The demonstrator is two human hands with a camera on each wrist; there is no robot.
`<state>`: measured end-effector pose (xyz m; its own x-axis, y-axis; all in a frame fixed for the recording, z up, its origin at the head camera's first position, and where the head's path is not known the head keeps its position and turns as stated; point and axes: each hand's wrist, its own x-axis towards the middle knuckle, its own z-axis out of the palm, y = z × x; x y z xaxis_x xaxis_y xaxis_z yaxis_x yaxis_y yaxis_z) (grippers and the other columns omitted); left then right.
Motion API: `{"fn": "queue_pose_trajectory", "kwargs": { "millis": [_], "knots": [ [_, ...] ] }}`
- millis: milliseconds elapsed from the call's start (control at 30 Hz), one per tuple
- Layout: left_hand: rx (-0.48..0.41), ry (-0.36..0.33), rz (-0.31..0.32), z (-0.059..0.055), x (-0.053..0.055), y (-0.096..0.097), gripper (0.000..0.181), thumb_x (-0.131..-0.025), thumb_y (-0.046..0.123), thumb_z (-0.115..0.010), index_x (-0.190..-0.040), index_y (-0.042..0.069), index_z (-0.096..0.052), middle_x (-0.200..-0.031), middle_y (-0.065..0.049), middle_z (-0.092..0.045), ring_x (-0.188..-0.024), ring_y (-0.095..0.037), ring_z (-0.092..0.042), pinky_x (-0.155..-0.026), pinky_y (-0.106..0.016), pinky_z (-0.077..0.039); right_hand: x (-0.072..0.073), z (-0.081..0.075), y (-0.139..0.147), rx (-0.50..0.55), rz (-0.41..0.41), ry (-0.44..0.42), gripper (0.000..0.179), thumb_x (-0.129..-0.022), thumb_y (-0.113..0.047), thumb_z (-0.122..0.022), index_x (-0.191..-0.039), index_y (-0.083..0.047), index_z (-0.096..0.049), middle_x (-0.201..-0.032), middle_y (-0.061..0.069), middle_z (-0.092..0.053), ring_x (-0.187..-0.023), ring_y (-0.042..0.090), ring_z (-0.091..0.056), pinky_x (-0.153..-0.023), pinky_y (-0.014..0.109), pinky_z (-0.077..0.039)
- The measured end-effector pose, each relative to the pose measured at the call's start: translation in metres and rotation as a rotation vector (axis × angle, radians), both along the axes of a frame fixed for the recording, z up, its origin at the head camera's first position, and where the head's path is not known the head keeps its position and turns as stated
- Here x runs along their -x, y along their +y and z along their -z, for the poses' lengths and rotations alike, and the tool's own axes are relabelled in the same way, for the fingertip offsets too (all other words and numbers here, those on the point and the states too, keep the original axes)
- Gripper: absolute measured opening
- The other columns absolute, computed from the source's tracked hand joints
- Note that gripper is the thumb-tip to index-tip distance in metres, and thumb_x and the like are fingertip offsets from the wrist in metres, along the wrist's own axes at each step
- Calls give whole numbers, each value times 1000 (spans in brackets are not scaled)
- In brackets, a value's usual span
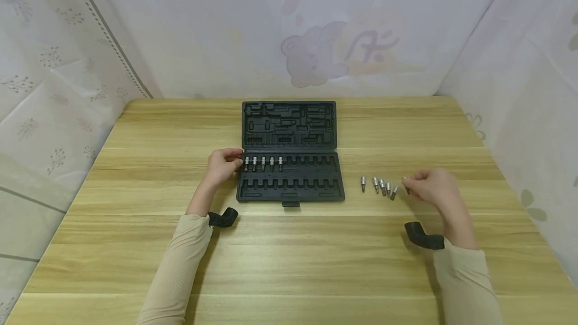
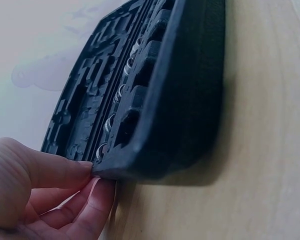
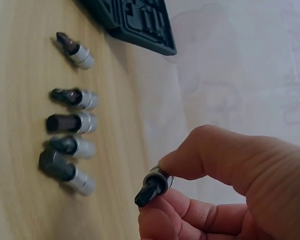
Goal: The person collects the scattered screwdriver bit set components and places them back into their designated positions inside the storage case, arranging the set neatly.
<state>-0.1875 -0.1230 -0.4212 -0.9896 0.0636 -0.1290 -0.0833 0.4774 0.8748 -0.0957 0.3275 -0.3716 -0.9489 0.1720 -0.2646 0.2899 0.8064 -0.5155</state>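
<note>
A black plastic tool case (image 1: 290, 198) lies unfolded on the table, with several bit sockets (image 1: 264, 163) lined up at the left of its upper row. My left hand (image 1: 222, 165) pinches the case's left side by the hinge, thumb on top and fingers against the edge, as the left wrist view shows. To the right of the case, my right hand (image 1: 435, 184) holds one bit socket (image 3: 154, 187) between thumb and fingers, its dark tip pointing away from the palm. Several loose bit sockets (image 1: 382, 186) lie on the table just left of this hand.
The case's lid (image 1: 289, 124) stands open at the back, with moulded recesses inside. Under everything is a wood-grain table (image 1: 289, 265). Patterned cloth (image 1: 217, 29) hangs behind it and at both sides. Each wrist wears a black camera mount (image 1: 424, 237).
</note>
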Motion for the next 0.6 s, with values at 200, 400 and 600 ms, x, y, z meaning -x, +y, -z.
{"fn": "queue_pose_trajectory", "kwargs": {
  "millis": [200,400,600],
  "knots": [
    [-12,-4,-2,0,0,0,32,-88,-4,-56,-120,-8,-59,-109,-25,-62,-96,-29,-59,-66,-19,-45,5,-2,-7,98,20,-4,38,-87,-25,-61,-100,11,-63,-71,0,-66,-63,10,-62,-63,27,-50],
    [-20,-20,-10,0,-1,1,32,-88,-4,-56,-120,-7,-60,-110,-24,-62,-96,-29,-59,-66,-19,-45,11,-3,-15,177,15,12,33,-86,-20,-61,-96,12,-63,-74,3,-66,-64,11,-63,-62,27,-54],
    [-19,-15,-5,0,0,1,33,-88,-4,-57,-120,-7,-60,-110,-24,-62,-98,-29,-59,-70,-21,-46,15,-5,-26,207,3,24,31,-86,-18,-60,-95,12,-62,-74,4,-66,-67,15,-63,-63,28,-55]
  ]
}}
